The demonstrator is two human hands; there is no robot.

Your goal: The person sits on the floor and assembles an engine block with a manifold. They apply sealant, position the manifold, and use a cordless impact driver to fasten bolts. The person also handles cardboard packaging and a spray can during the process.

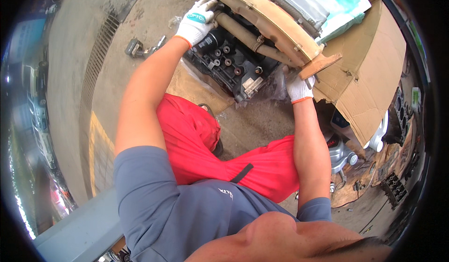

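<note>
Cardboard sheeting (pixel 374 61) is spreading across the upper right of the frame, with a white plastic jug (pixel 380 136) sitting at its lower edge and small metal parts (pixel 369 173) lying scattered on the ground at lower right. A loose tool (pixel 135 48) is lying on the concrete at upper left, beside a long drain grate (pixel 96 61). A dark engine block (pixel 234 63) is resting in the upper centre, on a sheet of cardboard and clear plastic, and red trouser legs (pixel 201 145) are filling the middle of the frame below it. Lying across the block, and hiding its upper side, is a tan, rust-coloured exhaust manifold (pixel 271 23); its long axis is running diagonally from the upper centre down toward the right, ending in a flat brownish flange (pixel 320 64) that is pointing to the lower right. The left hand (pixel 196 21), in a white glove, is curling around the upper-left end of the manifold's pipes. The right hand (pixel 299 86), also gloved, is closing its fingers under the flange end, gripping it from below.
</note>
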